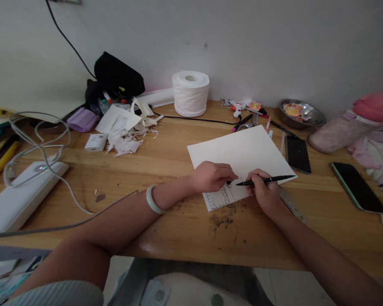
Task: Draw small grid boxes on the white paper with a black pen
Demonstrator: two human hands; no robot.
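Where the thin black pen (271,180) is: right of the frame's middle, pinched between the right hand (265,193)'s bent fingers.
Left hand (210,176): curled on the flat white paper sheet (242,148); cannot tell if it holds anything.

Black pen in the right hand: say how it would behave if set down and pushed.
The black pen would probably roll, as it looks rounded; it is likely light, being slender, and seemingly stiff, jutting straight from the right hand.
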